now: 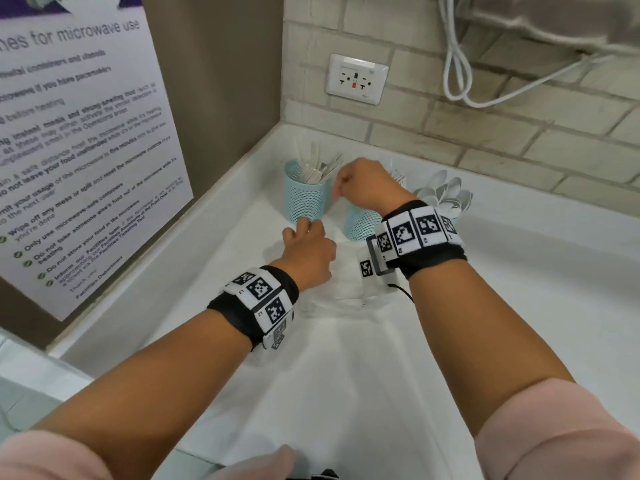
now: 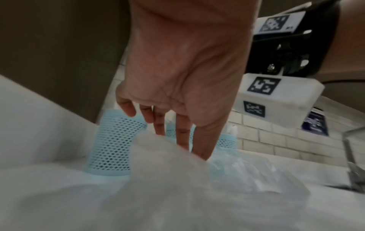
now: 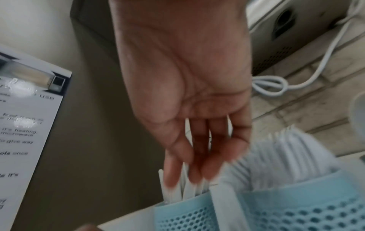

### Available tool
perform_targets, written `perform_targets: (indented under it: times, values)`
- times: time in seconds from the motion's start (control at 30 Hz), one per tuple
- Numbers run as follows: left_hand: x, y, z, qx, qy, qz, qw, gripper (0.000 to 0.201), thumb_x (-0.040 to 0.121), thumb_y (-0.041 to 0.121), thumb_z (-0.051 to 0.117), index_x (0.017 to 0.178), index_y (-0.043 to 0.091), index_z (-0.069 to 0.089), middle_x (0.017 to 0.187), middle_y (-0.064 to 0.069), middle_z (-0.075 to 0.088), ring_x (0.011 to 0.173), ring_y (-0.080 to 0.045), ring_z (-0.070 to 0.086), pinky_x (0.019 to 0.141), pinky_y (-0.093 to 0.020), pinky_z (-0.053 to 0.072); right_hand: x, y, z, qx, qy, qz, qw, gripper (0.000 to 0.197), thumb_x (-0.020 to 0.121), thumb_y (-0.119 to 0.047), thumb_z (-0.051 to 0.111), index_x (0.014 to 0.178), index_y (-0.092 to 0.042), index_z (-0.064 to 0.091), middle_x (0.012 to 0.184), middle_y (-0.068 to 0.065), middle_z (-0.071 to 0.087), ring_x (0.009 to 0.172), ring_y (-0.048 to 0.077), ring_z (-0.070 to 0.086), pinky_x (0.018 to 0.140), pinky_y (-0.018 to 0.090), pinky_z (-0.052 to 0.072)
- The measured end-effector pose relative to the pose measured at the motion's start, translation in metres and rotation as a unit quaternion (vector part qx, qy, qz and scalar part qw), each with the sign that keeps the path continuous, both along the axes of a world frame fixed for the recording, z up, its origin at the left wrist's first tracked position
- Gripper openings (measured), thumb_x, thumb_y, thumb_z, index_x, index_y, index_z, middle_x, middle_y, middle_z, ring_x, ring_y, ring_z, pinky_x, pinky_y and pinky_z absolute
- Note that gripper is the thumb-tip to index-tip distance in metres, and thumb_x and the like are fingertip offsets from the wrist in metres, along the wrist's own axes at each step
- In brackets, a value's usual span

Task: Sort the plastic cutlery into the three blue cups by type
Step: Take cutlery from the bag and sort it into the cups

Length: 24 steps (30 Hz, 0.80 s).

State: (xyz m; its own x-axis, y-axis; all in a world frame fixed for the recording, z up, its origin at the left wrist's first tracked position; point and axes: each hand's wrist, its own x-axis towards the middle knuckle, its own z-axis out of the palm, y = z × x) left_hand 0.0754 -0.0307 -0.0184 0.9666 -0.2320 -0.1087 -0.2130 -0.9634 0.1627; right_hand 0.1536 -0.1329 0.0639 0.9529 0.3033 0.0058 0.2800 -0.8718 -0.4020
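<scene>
Three blue mesh cups stand at the back of the white counter [image 1: 346, 375]. The left cup [image 1: 306, 199] [image 3: 183, 216] holds white knives [image 3: 188, 189]. The middle cup [image 1: 360, 225] [image 3: 306, 211] holds forks [image 3: 286, 156]. The right cup is hidden behind my right wrist; its spoons [image 1: 446, 194] stick up. My right hand [image 1: 358, 181] [image 3: 197, 164] hovers over the knives with straight, empty fingers. My left hand [image 1: 306, 242] [image 2: 171, 134] reaches down in front of the left cup [image 2: 114, 145], fingers straight, touching a clear plastic bag [image 1: 346, 299] [image 2: 177, 179].
A brown side wall with a microwave notice [image 1: 79, 150] closes off the left. Behind the cups is a brick wall with a socket [image 1: 356, 79] and a hanging white cable [image 1: 457, 74]. An appliance [image 1: 554, 19] overhangs the top right.
</scene>
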Motion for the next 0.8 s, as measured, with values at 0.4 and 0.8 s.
perform_targets:
  times: [0.4, 0.8]
  values:
    - [-0.013, -0.036, -0.013, -0.100, 0.066, -0.108, 0.987, 0.028, 0.085, 0.026, 0.064, 0.109, 0.010, 0.060, 0.111, -0.005, 0.062, 0.100, -0.021, 0.057, 0.075, -0.023, 0.039, -0.054, -0.059, -0.048, -0.289, 0.238, -0.006, 0.927, 0.059, 0.083, -0.028, 0.066, 0.138, -0.029, 0.045, 0.141, -0.003, 0.046, 0.126, 0.021, 0.046, 0.101, 0.035, 0.038]
    - [-0.015, -0.028, -0.023, -0.039, 0.123, -0.096, 0.987, 0.035, 0.088, 0.024, 0.059, 0.120, 0.012, 0.052, 0.122, -0.009, 0.056, 0.116, -0.028, 0.045, 0.090, -0.028, 0.036, -0.080, -0.082, -0.083, -0.269, 0.239, -0.093, 0.928, 0.110, 0.067, -0.036, 0.081, 0.149, -0.034, 0.007, 0.154, 0.013, -0.003, 0.142, 0.037, 0.008, 0.104, 0.056, 0.034]
